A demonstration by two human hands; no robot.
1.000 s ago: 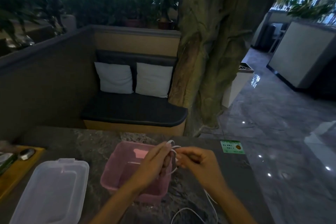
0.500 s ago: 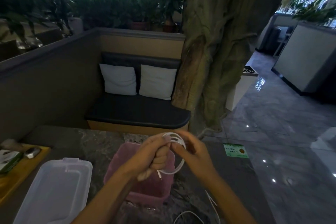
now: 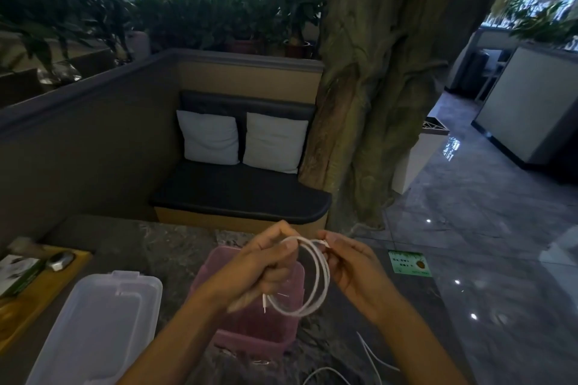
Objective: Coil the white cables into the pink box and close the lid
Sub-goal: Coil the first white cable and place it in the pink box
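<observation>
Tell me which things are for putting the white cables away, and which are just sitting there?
For the job:
coiled white cable, held in the left hand and right hand
pink box, open
clear lid, lying beside the box
loose white cable on the table

Just lying about:
wooden tray
green card
white cushions

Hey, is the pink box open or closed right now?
Open. The pink box has no cover on it; the clear lid lies flat on the table to its left, apart from it.
</observation>
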